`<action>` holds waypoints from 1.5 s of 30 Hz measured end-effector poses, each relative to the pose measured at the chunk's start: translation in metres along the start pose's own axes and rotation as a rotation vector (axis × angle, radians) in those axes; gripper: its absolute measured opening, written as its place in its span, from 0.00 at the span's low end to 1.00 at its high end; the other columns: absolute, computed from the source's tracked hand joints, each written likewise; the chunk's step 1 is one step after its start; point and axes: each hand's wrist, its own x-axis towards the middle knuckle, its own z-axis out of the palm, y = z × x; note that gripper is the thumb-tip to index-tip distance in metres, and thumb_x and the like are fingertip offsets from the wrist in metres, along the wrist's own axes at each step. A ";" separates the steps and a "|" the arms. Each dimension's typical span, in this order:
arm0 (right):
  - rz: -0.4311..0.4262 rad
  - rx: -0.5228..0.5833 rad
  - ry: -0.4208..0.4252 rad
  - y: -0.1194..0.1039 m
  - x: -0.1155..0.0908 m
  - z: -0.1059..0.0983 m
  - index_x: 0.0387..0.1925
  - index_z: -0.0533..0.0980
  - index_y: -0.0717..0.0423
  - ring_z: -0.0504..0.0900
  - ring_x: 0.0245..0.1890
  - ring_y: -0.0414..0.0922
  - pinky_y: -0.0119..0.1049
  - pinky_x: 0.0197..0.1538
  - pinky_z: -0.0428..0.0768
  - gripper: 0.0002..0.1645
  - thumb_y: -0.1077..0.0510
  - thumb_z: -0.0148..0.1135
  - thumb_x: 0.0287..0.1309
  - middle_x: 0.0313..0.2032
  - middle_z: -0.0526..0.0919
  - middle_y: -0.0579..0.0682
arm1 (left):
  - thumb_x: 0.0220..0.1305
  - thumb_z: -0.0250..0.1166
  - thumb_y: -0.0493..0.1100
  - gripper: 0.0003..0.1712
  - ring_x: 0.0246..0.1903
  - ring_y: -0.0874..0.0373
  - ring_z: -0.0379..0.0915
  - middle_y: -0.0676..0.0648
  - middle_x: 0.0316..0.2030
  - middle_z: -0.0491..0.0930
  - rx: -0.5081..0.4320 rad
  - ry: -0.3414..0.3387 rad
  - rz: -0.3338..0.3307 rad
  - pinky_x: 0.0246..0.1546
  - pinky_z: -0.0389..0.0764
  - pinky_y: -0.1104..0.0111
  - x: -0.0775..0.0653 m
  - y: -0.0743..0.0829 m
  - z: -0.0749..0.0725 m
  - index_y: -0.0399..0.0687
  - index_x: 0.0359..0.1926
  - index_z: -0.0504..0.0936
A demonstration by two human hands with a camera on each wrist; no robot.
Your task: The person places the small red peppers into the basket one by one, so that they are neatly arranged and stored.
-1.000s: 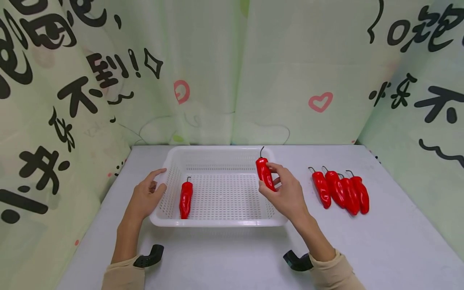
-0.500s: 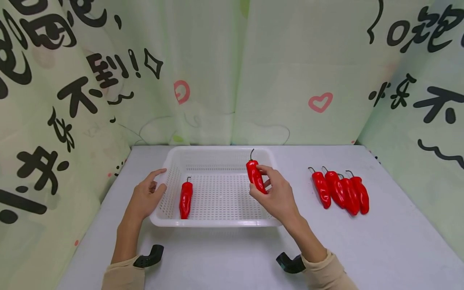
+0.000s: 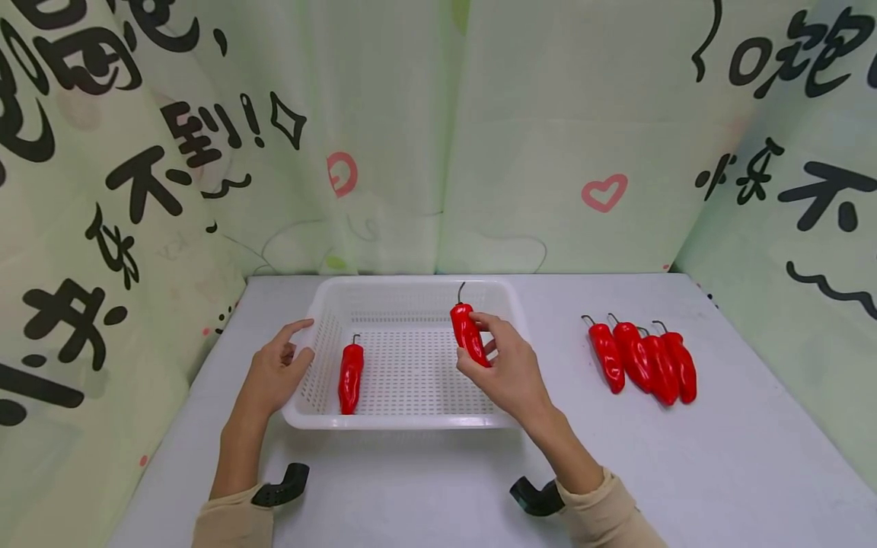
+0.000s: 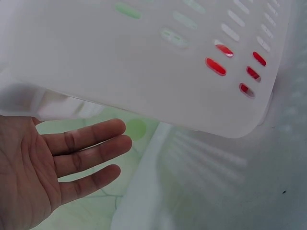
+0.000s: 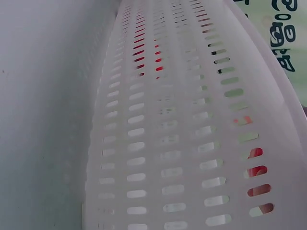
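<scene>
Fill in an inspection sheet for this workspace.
Surface: pale table; small dark speck in the left wrist view, nature unclear.
Job's things: white perforated basket with one red pepper inside; held pepper above it; four loose peppers on the table, right.
Clutter: nothing seen.
Hands: left hand at the basket's left end, contact unclear; right hand pinches the held pepper.
Cables: nothing seen.
Surroundings: pale green curtain with black lettering; black devices at both wrists.

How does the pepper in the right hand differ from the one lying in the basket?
The held pepper is pinched by the right hand; the basket pepper lies untouched. In the head view, the held pepper slants; the basket pepper runs nearly vertical. Both are red with thin stems.
</scene>
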 end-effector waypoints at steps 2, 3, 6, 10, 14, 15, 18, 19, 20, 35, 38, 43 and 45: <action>-0.003 0.004 -0.001 -0.002 0.001 0.002 0.64 0.73 0.58 0.81 0.39 0.47 0.37 0.34 0.87 0.40 0.55 0.75 0.48 0.54 0.82 0.55 | 0.71 0.55 0.45 0.32 0.38 0.44 0.81 0.32 0.52 0.82 0.000 -0.001 0.002 0.42 0.88 0.52 0.000 0.000 0.000 0.53 0.75 0.67; -0.005 0.008 -0.001 -0.002 0.001 0.003 0.64 0.73 0.58 0.81 0.39 0.47 0.37 0.34 0.87 0.40 0.56 0.75 0.48 0.53 0.82 0.55 | 0.71 0.55 0.45 0.32 0.38 0.44 0.81 0.31 0.52 0.82 0.000 -0.002 0.003 0.42 0.88 0.52 0.000 -0.001 0.000 0.53 0.75 0.66; -0.009 0.011 -0.001 -0.005 0.001 0.005 0.64 0.73 0.58 0.81 0.38 0.47 0.36 0.33 0.87 0.39 0.56 0.75 0.49 0.53 0.82 0.55 | 0.72 0.55 0.45 0.32 0.39 0.44 0.81 0.31 0.53 0.81 0.000 -0.004 0.007 0.42 0.88 0.52 0.000 -0.001 0.000 0.53 0.75 0.66; -0.012 0.018 -0.006 -0.009 0.001 0.009 0.65 0.73 0.59 0.81 0.38 0.47 0.36 0.33 0.87 0.40 0.56 0.75 0.49 0.53 0.82 0.56 | 0.72 0.55 0.45 0.32 0.39 0.44 0.81 0.31 0.53 0.81 0.000 -0.004 0.007 0.42 0.88 0.52 0.000 -0.002 0.001 0.53 0.75 0.66; -0.014 0.021 -0.016 -0.014 0.001 0.012 0.65 0.73 0.59 0.81 0.38 0.46 0.35 0.33 0.87 0.40 0.56 0.75 0.49 0.54 0.82 0.56 | 0.71 0.56 0.45 0.32 0.40 0.43 0.81 0.31 0.53 0.81 -0.001 -0.003 0.003 0.42 0.88 0.51 0.000 -0.002 0.000 0.54 0.75 0.66; -0.015 0.022 -0.020 -0.015 0.002 0.013 0.64 0.73 0.59 0.81 0.38 0.46 0.35 0.33 0.87 0.40 0.56 0.75 0.48 0.54 0.82 0.56 | 0.71 0.56 0.45 0.32 0.39 0.44 0.81 0.32 0.53 0.81 -0.001 -0.003 0.004 0.42 0.88 0.52 0.000 -0.001 0.000 0.54 0.75 0.67; -0.020 0.025 -0.029 -0.017 0.003 0.016 0.64 0.73 0.58 0.81 0.38 0.46 0.34 0.33 0.86 0.39 0.56 0.75 0.50 0.53 0.82 0.55 | 0.71 0.55 0.44 0.31 0.37 0.45 0.80 0.32 0.50 0.82 -0.005 -0.002 0.007 0.40 0.89 0.54 0.000 0.000 0.000 0.53 0.75 0.67; -0.021 0.027 -0.032 -0.018 0.003 0.016 0.64 0.73 0.58 0.80 0.38 0.45 0.33 0.33 0.86 0.38 0.56 0.74 0.50 0.53 0.82 0.54 | 0.72 0.55 0.44 0.31 0.37 0.46 0.80 0.32 0.49 0.82 -0.006 -0.003 0.009 0.39 0.89 0.55 0.001 0.000 -0.001 0.52 0.75 0.67; -0.021 0.030 -0.035 -0.018 0.003 0.017 0.64 0.73 0.58 0.80 0.38 0.45 0.33 0.33 0.86 0.38 0.56 0.74 0.51 0.53 0.82 0.54 | 0.72 0.55 0.43 0.31 0.36 0.47 0.79 0.32 0.48 0.82 -0.005 -0.002 0.011 0.38 0.88 0.57 0.001 0.001 -0.001 0.52 0.74 0.68; 0.000 0.048 -0.106 -0.032 0.004 0.035 0.66 0.72 0.57 0.80 0.39 0.44 0.31 0.33 0.85 0.40 0.53 0.74 0.51 0.55 0.81 0.53 | 0.72 0.54 0.43 0.31 0.35 0.48 0.78 0.33 0.46 0.82 -0.004 -0.017 -0.005 0.36 0.88 0.59 0.001 0.001 -0.002 0.52 0.75 0.67; 0.016 0.051 -0.126 -0.035 0.004 0.038 0.66 0.71 0.57 0.79 0.39 0.44 0.31 0.34 0.86 0.41 0.53 0.74 0.51 0.55 0.81 0.53 | 0.72 0.54 0.43 0.31 0.35 0.48 0.78 0.33 0.46 0.82 -0.009 -0.018 -0.003 0.36 0.88 0.59 0.002 0.002 -0.002 0.52 0.75 0.67; 0.031 0.048 -0.157 -0.037 0.006 0.044 0.67 0.70 0.57 0.79 0.39 0.43 0.32 0.34 0.86 0.40 0.53 0.72 0.53 0.55 0.81 0.53 | 0.72 0.54 0.44 0.31 0.35 0.48 0.78 0.33 0.47 0.82 -0.009 -0.023 -0.012 0.37 0.88 0.58 0.001 0.002 -0.002 0.52 0.75 0.67; 0.038 0.040 -0.166 -0.038 0.006 0.046 0.67 0.70 0.58 0.79 0.38 0.43 0.31 0.35 0.86 0.40 0.53 0.72 0.53 0.55 0.81 0.53 | 0.72 0.54 0.44 0.31 0.35 0.48 0.79 0.33 0.47 0.82 -0.007 -0.024 -0.015 0.36 0.88 0.58 0.001 0.002 -0.002 0.52 0.75 0.67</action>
